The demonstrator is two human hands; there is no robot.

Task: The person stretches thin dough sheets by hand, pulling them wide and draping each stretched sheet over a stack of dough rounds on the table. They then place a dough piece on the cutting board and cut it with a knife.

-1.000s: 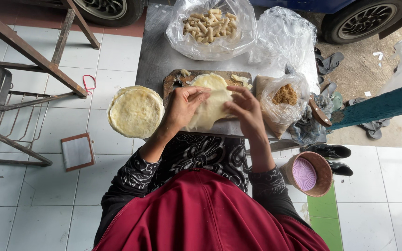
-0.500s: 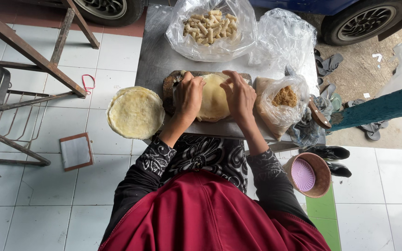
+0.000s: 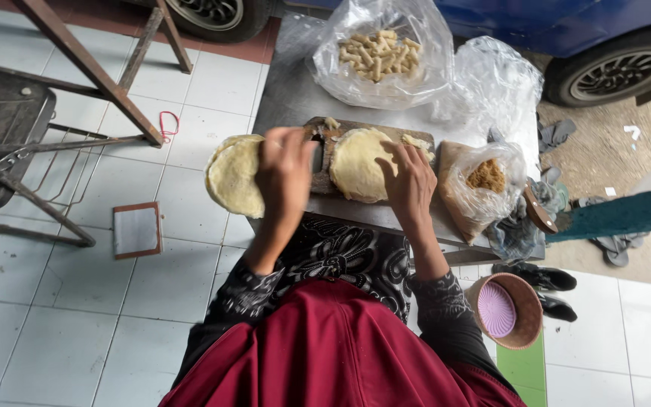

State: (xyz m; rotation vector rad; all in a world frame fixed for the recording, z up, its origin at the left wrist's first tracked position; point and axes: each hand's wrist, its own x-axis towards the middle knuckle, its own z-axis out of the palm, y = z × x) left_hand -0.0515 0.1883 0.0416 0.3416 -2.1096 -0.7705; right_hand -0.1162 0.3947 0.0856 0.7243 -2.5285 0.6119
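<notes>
Resting on a wrapper (image 3: pixel 356 162) atop the steel table (image 3: pixel 288 94), right hand (image 3: pixel 408 181) fingers flat; left hand (image 3: pixel 284 177) blurred, grip unclear.

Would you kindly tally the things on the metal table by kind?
Clear plastic bags: 3 (rolls bag, empty bag, filling bag)
Wooden board: 1
Wrapper on the board: 1
Wrapper stack: 1
Total: 6

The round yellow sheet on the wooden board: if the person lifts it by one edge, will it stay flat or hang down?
The thin round sheet would probably hang down: it looks very thin and lies flat on the wooden board. It seems light and may tear, so the right hand resting on it should support it broadly.
</notes>
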